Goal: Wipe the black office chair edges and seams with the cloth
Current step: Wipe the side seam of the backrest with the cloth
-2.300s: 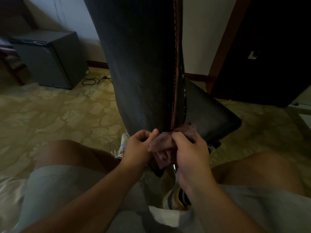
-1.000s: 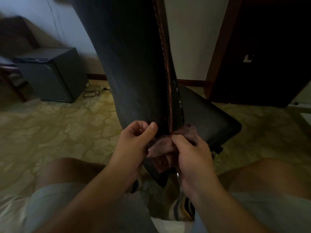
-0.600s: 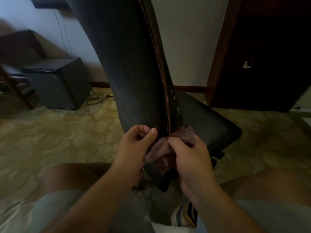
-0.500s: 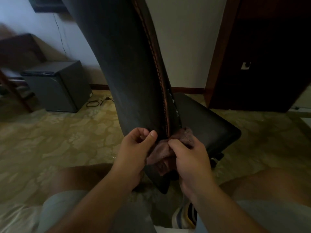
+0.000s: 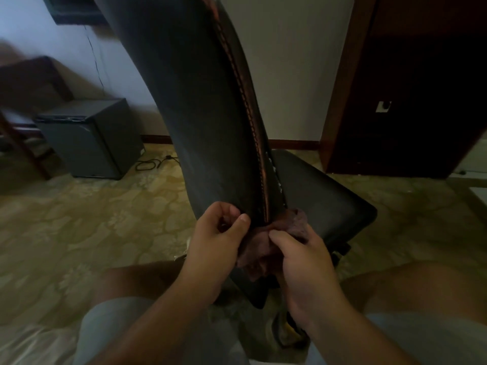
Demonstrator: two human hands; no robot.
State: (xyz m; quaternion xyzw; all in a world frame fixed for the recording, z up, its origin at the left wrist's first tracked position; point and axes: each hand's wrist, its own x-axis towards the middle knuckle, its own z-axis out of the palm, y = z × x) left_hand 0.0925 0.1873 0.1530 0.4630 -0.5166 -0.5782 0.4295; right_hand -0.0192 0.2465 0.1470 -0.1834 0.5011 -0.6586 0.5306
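Both hands [image 5: 307,262] pinch cloth [image 5: 259,242] against chair seam [image 5: 261,164].

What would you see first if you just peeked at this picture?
The tall black chair back fills the middle, with a stitched seam running down its edge. At the bottom of that seam, the left hand and the right hand both hold a brownish cloth against the chair's edge. Off to the left, a small dark cabinet sits on the patterned floor.
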